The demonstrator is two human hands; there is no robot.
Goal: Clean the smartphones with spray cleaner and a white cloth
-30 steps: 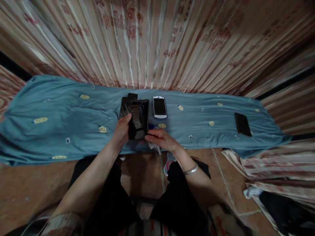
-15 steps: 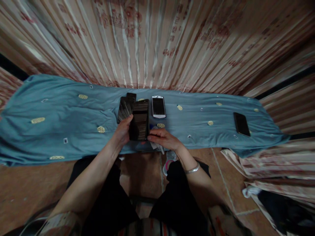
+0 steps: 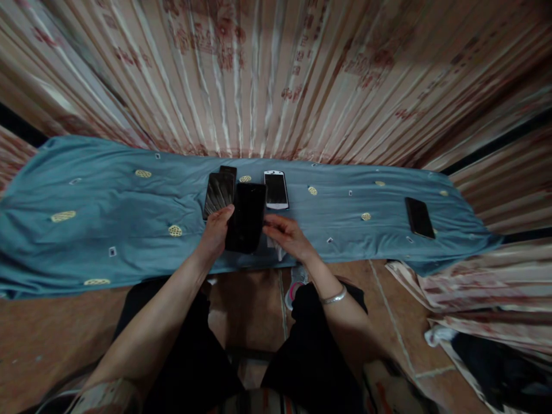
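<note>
Centrally, left hand (image 3: 214, 234) grips black phone (image 3: 246, 217) over blue cloth (image 3: 107, 213); right hand (image 3: 287, 237) seemingly loose.

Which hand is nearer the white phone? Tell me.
Right. The right hand lies just below the white phone; the left hand is farther off, gripping the black phone.

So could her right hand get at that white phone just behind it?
Probably yes. The right hand lies on the blue cloth just in front of the white phone, with only bare cloth between them. The left hand holds the black phone off to the side.
</note>
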